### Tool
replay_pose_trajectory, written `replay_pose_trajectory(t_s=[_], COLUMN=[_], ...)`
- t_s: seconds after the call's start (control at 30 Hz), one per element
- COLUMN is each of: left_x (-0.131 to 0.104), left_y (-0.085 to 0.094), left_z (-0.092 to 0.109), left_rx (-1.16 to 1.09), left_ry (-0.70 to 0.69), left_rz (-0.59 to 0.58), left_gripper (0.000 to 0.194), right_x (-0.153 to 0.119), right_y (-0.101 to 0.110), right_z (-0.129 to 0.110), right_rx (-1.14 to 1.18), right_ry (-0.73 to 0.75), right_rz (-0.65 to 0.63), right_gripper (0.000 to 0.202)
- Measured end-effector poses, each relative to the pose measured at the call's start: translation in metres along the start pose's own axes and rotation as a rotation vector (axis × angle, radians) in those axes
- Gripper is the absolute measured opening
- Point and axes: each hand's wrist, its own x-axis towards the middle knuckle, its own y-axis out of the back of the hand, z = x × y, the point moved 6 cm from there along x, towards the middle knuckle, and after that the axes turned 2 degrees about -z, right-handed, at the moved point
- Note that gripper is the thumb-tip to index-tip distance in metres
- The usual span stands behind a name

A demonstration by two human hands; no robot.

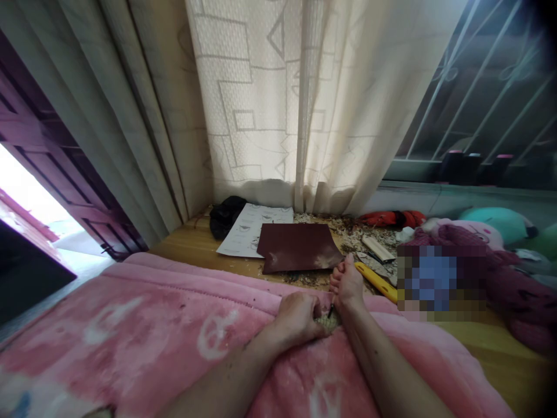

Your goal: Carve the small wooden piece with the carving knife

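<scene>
My left hand [295, 316] is closed on a small pale, rough-surfaced piece [327, 323], resting low over the pink blanket. Just to its right, my right hand [350, 285] is curled in a fist around a thin tool. Only the tool's dark, narrow tip [331, 310] shows below the fist, pointing down at the pale piece. The rest of the tool is hidden in the fingers, so its exact kind cannot be made out. Beyond the right hand lies a yellow-handled tool [375, 282].
A pink blanket [165, 325] covers the near side. On the wooden surface [183, 247] lie a dark red sheet [300, 247], a white printed sheet [248, 229], a black bag [227, 216], scattered shavings [348, 229], a pale block [378, 248] and plush toys [491, 226]. Curtains [256, 116] hang behind.
</scene>
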Motion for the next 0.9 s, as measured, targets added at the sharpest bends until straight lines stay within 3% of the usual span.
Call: replay_pose_trajectory(t_s=[0.33,0.47,0.63,0.8,0.9], left_x=[-0.002,-0.002,-0.002,0.000,0.000], left_y=[0.001,-0.001,0.002,-0.002,-0.002], left_z=[0.004,0.001,0.003,0.000,-0.001], left_rx=[-0.035,-0.068,-0.050,-0.017,-0.020], left_ry=[-0.037,-0.014,-0.042,-0.008,-0.013], left_rz=[0.044,0.015,0.048,0.007,0.004], left_gripper=[0.026,0.029,0.027,0.029,0.028], right_x=[-0.011,-0.018,-0.011,0.000,0.003], right_y=[-0.032,-0.042,-0.036,-0.022,-0.017], right_z=[0.005,0.007,0.008,0.009,0.008], right_rx=[0.054,0.043,0.042,0.013,0.006], right_ry=[-0.162,-0.231,-0.198,-0.137,-0.117], right_rz=[-0.536,-0.649,-0.522,-0.327,-0.273], right_gripper=[0.049,0.048,0.048,0.049,0.047])
